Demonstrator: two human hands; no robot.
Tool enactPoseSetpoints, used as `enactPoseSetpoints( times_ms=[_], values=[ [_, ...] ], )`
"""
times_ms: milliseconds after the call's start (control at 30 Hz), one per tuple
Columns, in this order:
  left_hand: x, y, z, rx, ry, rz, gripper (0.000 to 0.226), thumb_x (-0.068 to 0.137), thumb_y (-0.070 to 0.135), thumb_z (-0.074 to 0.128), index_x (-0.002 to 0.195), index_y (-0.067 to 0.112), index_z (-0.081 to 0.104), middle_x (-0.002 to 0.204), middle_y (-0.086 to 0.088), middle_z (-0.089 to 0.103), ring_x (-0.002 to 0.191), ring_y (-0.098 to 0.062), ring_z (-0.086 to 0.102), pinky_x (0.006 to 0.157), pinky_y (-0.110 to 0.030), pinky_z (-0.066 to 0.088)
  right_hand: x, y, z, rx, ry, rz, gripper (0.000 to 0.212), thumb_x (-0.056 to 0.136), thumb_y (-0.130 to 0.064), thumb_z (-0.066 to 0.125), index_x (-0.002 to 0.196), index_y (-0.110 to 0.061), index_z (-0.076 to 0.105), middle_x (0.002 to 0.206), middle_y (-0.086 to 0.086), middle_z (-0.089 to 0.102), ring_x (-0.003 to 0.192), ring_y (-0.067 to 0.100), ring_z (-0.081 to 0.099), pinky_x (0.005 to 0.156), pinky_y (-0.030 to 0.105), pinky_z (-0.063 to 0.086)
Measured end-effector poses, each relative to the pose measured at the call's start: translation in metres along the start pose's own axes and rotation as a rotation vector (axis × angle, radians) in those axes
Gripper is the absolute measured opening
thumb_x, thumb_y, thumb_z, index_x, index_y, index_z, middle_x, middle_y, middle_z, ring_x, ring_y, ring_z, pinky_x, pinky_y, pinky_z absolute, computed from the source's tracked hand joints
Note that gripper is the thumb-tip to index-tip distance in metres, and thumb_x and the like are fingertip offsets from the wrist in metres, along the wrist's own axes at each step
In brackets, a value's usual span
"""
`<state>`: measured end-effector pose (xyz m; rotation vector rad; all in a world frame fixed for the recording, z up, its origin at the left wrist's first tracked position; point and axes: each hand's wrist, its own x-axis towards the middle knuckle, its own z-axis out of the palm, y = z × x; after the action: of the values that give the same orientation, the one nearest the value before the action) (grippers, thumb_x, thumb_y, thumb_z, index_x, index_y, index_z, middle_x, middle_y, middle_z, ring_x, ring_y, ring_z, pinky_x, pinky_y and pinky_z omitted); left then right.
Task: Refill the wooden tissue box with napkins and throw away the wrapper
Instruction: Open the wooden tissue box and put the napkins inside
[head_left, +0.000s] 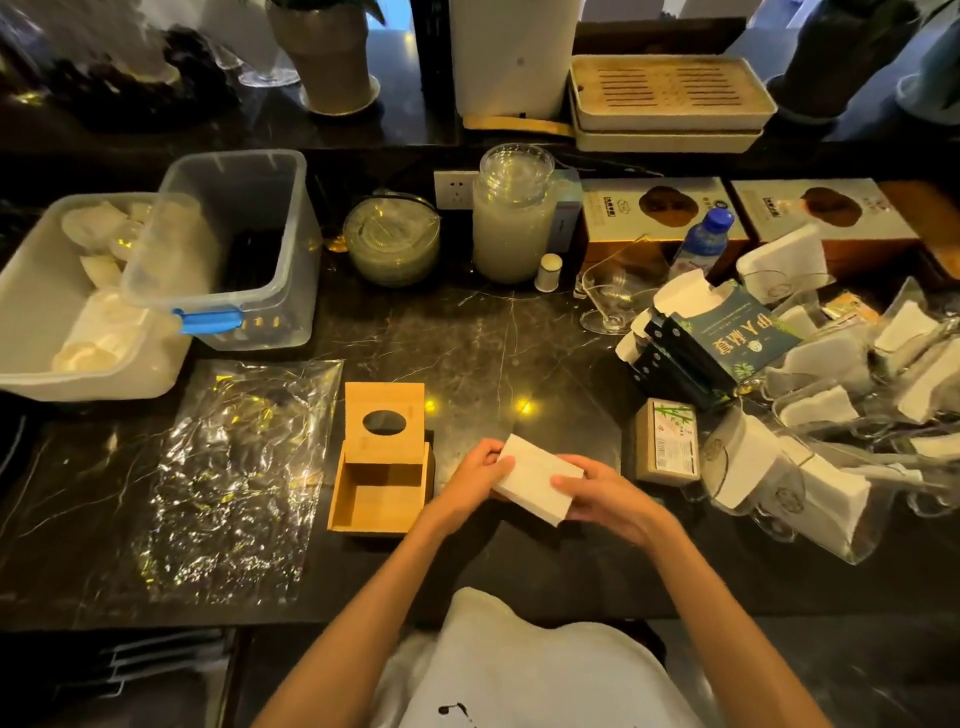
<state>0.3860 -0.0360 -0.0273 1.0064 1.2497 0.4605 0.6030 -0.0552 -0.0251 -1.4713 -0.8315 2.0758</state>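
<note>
A white stack of napkins (535, 480) is held over the dark marble counter, just right of the wooden tissue box (382, 499). My left hand (475, 480) grips its left end and my right hand (602, 496) grips its right side. The box stands open and empty, its lid (384, 421) with the oval hole slid back toward the far side. A crumpled clear plastic wrapper (234, 478) lies flat on the counter to the left of the box.
Two clear plastic bins (218, 249) stand at the back left. Glass jars (511, 218) and a stack of glass dishes sit at the back centre. Packed napkins, glass cups, a dark green carton (727, 343) and a small brown box (667, 441) crowd the right side.
</note>
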Motion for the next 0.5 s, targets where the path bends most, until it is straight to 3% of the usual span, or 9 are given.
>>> enactPoseSetpoints(
  times_ms=[67,167,233,333,400,467,500],
  values=[
    [-0.016,0.008,-0.012,-0.025,-0.103,-0.022,0.029,0.099,0.024,0.049,0.125,0.012,0.049,0.123,-0.009,0.057,0.117,-0.023,0.058,0.092,-0.035,0.055,-0.007,-0.008,0.004,0.022,-0.226,0.117,0.063,0.074,-0.036,0.081,0.130,-0.021,0.057,0.127,0.011,0.064,0.119,0.025,0.062,0.092,0.037,0.055],
    [-0.036,0.017,-0.031,0.065,-0.132,-0.017,0.027,0.098,0.022,0.050,0.123,0.011,0.051,0.118,-0.009,0.058,0.115,-0.025,0.059,0.094,-0.037,0.055,-0.006,-0.014,0.022,-0.036,-0.344,0.163,0.070,0.074,-0.042,0.080,0.134,-0.016,0.053,0.127,0.010,0.065,0.121,0.026,0.060,0.095,0.036,0.053],
    [-0.046,0.018,-0.045,0.145,-0.106,0.000,0.026,0.098,0.022,0.051,0.122,0.013,0.052,0.119,-0.009,0.059,0.114,-0.024,0.060,0.097,-0.041,0.053,0.000,-0.018,0.039,-0.079,-0.350,0.161,0.064,0.078,-0.039,0.076,0.132,-0.014,0.055,0.124,0.009,0.066,0.118,0.025,0.062,0.093,0.034,0.053],
    [-0.058,0.016,-0.071,0.210,-0.076,0.024,0.027,0.098,0.025,0.052,0.122,0.013,0.054,0.118,-0.009,0.060,0.111,-0.023,0.060,0.092,-0.037,0.053,0.012,-0.022,0.071,-0.217,-0.298,0.111,0.037,0.088,-0.026,0.067,0.123,-0.016,0.061,0.115,0.004,0.070,0.107,0.016,0.068,0.085,0.027,0.055],
    [-0.066,0.016,-0.092,0.181,0.053,0.074,0.024,0.099,0.028,0.050,0.115,0.013,0.058,0.110,-0.008,0.062,0.103,-0.024,0.061,0.081,-0.031,0.053,0.023,-0.019,0.088,-0.170,-0.272,0.096,0.037,0.087,-0.021,0.069,0.123,-0.014,0.061,0.117,0.006,0.070,0.107,0.017,0.068,0.083,0.028,0.056],
    [-0.072,0.012,-0.119,0.254,0.370,0.134,0.021,0.099,0.027,0.048,0.111,0.014,0.060,0.107,-0.006,0.063,0.102,-0.023,0.060,0.080,-0.030,0.052,0.032,-0.010,0.102,0.198,-0.288,0.110,0.051,0.084,-0.014,0.069,0.132,-0.006,0.054,0.126,0.014,0.065,0.115,0.027,0.063,0.086,0.037,0.057],
    [-0.075,0.006,-0.135,0.370,0.528,0.151,0.022,0.099,0.025,0.048,0.116,0.015,0.059,0.114,-0.007,0.062,0.109,-0.025,0.057,0.088,-0.035,0.052,0.035,-0.005,0.111,0.438,-0.302,0.115,0.053,0.085,-0.009,0.064,0.136,-0.005,0.050,0.130,0.018,0.062,0.118,0.032,0.061,0.088,0.040,0.057]
  ],
)
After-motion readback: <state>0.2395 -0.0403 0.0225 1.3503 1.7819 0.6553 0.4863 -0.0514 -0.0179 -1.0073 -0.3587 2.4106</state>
